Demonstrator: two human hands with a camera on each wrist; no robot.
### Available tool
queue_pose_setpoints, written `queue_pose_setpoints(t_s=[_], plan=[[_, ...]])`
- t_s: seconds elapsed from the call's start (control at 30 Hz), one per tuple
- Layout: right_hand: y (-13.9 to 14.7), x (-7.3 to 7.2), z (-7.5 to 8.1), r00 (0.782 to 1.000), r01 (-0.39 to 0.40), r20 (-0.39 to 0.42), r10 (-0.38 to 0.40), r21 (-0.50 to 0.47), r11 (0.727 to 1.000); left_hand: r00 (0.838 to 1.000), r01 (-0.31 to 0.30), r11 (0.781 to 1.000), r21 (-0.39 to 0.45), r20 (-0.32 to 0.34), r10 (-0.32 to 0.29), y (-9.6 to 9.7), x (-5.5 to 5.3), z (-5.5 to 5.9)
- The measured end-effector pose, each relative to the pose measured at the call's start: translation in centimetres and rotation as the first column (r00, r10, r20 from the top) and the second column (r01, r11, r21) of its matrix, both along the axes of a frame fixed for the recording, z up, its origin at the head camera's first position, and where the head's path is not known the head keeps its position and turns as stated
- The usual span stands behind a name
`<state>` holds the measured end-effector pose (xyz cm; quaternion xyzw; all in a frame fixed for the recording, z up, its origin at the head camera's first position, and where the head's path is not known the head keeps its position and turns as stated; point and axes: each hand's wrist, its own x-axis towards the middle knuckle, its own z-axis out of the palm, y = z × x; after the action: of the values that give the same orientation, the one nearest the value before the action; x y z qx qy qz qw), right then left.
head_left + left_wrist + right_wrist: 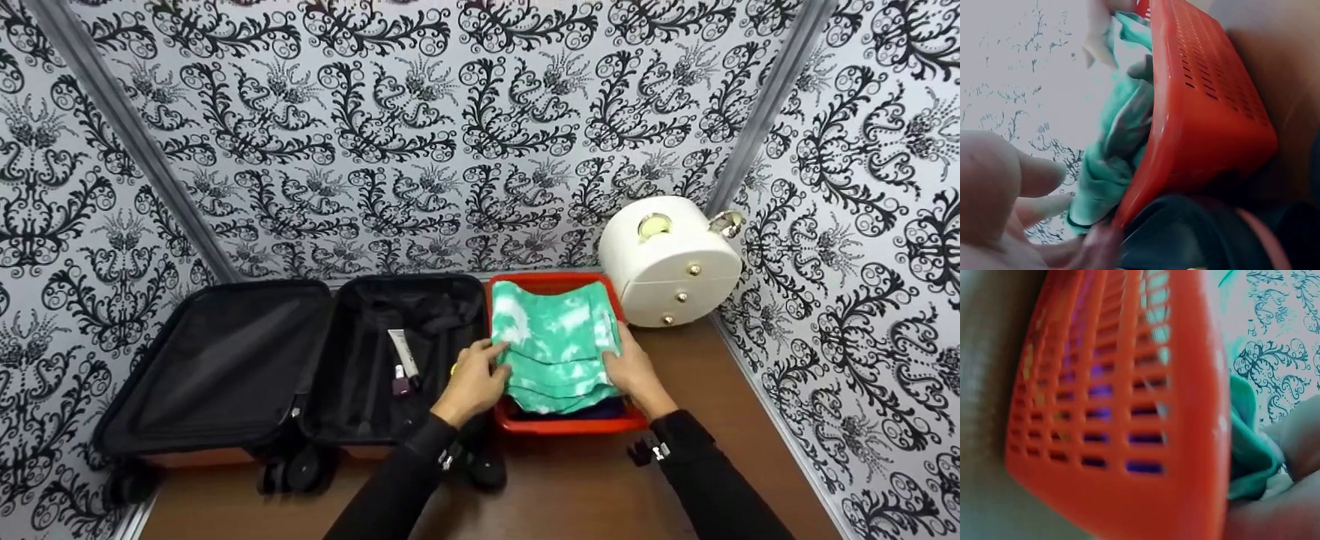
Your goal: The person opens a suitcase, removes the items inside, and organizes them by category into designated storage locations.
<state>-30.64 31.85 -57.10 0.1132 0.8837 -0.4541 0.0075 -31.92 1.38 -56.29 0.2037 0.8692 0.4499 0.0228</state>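
Observation:
A folded green-and-white tie-dye garment [559, 322] lies on top of the red plastic basket [570, 427], with dark blue cloth [604, 409] showing beneath its front edge. At the garment's left side is my left hand [474, 381], its fingertips right at the cloth. In the left wrist view, thumb and fingers of that hand stand apart beside the green fabric [1100, 169]. My right hand [636, 371] pinches the garment's right edge, thumb on top. The right wrist view has the bunched green cloth [1249, 439] between those fingers, just over the basket rim [1216, 416].
Left of the basket, a black-lined suitcase [225, 367] lies spread open. Its right half holds a tube [403, 352] and a small dark purple bottle [401, 382]. A white rounded drawer case [667, 262] stands behind the basket at right. Patterned walls [420, 150] enclose the brown floor.

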Motion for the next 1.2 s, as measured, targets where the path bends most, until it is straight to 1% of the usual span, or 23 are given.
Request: queue_pose_setpoints(t_s=[0.07, 0.13, 0.2, 0.27, 0.33, 0.4, 0.43, 0.5, 0.57, 0.63, 0.7, 0.73, 0.8, 0.83, 0.87, 0.93, 1.0, 1.07, 1.1, 1.13, 1.2], plan=[[0.1, -0.2, 0.0, 1.0, -0.018, -0.011, 0.019, 0.079, 0.997, 1.0, -0.002, 1.0, -0.026, -0.011, 0.001, -0.2, 0.2, 0.0], [0.1, -0.3, 0.2, 0.999, -0.009, -0.051, 0.017, 0.138, 0.99, 0.999, 0.014, 0.999, -0.039, -0.03, -0.015, -0.3, 0.3, -0.1], [-0.2, -0.4, 0.4, 0.996, -0.007, -0.087, 0.027, 0.226, 0.974, 0.998, 0.033, 0.998, -0.05, -0.05, -0.035, -0.5, 0.4, -0.3], [-1.0, -0.2, 0.7, 0.996, -0.017, -0.079, 0.045, 0.316, 0.949, 0.997, 0.042, 0.997, -0.062, -0.064, -0.046, -0.5, 0.4, -0.5], [-2.3, 0.4, 1.2, 0.997, -0.037, -0.052, 0.064, 0.41, 0.911, 0.996, 0.042, 0.995, -0.085, -0.077, -0.049, -0.6, 0.5, -0.7], [-3.8, 1.3, 1.7, 0.994, -0.06, -0.053, 0.099, 0.487, 0.871, 0.994, 0.033, 0.994, -0.105, -0.101, -0.044, -0.7, 0.8, -0.8], [-4.5, 1.9, 2.1, 0.991, -0.064, -0.066, 0.112, 0.507, 0.859, 0.993, 0.028, 0.994, -0.107, -0.11, -0.04, -0.8, 1.0, -0.8], [-5.7, 3.0, 2.8, 0.981, -0.065, -0.121, 0.151, 0.532, 0.844, 0.99, 0.016, 0.995, -0.099, -0.136, -0.029, -1.1, 1.6, -0.7], [-6.5, 4.1, 3.4, 0.964, -0.071, -0.181, 0.196, 0.536, 0.842, 0.981, -0.018, 0.995, -0.096, -0.194, -0.001, -1.5, 2.4, -0.5], [-7.1, 5.2, 3.8, 0.95, -0.087, -0.214, 0.226, 0.517, 0.852, 0.959, -0.07, 0.991, -0.113, -0.28, 0.035, -2.2, 3.4, -0.3], [-7.4, 6.0, 3.9, 0.943, -0.108, -0.222, 0.247, 0.499, 0.86, 0.926, -0.128, 0.982, -0.142, -0.37, 0.067, -3.1, 4.4, -0.4], [-7.6, 6.3, 3.8, 0.941, -0.13, -0.214, 0.261, 0.485, 0.865, 0.911, -0.155, 0.976, -0.155, -0.404, 0.08, -3.7, 4.9, -0.5], [-7.8, 7.0, 3.2, 0.937, -0.182, -0.186, 0.296, 0.465, 0.867, 0.889, -0.191, 0.967, -0.168, -0.446, 0.098, -5.0, 5.9, -0.8], [-7.9, 7.4, 2.8, 0.935, -0.201, -0.173, 0.309, 0.461, 0.865, 0.883, -0.204, 0.964, -0.169, -0.457, 0.106, -5.6, 6.3, -1.0], [-8.0, 7.9, 2.1, 0.93, -0.209, -0.173, 0.323, 0.474, 0.855, 0.875, -0.224, 0.96, -0.168, -0.469, 0.122, -6.3, 6.8, -1.2], [-8.4, 8.9, 0.8, 0.927, -0.191, -0.185, 0.326, 0.514, 0.836, 0.849, -0.282, 0.944, -0.171, -0.502, 0.163, -7.6, 7.6, -1.7], [-8.8, 9.9, -0.8, 0.919, -0.117, -0.244, 0.31, 0.582, 0.805, 0.812, -0.353, 0.919, -0.176, -0.545, 0.208, -8.7, 8.3, -2.3], [-9.2, 10.7, -2.3, 0.909, -0.037, -0.3, 0.288, 0.632, 0.774, 0.78, -0.41, 0.892, -0.188, -0.58, 0.237, -9.6, 8.8, -3.2], [-9.3, 11.0, -3.0, 0.907, -0.015, -0.315, 0.281, 0.641, 0.768, 0.766, -0.424, 0.885, -0.193, -0.597, 0.237, -10.0, 8.9, -3.8], [-9.3, 11.2, -3.6, 0.898, -0.001, -0.333, 0.288, 0.653, 0.758, 0.757, -0.428, 0.881, -0.201, -0.612, 0.228, -10.3, 9.0, -4.5], [-9.2, 11.2, -4.7, 0.881, 0.002, -0.353, 0.314, 0.668, 0.744, 0.743, -0.417, 0.882, -0.222, -0.642, 0.19, -10.8, 8.8, -6.0]])
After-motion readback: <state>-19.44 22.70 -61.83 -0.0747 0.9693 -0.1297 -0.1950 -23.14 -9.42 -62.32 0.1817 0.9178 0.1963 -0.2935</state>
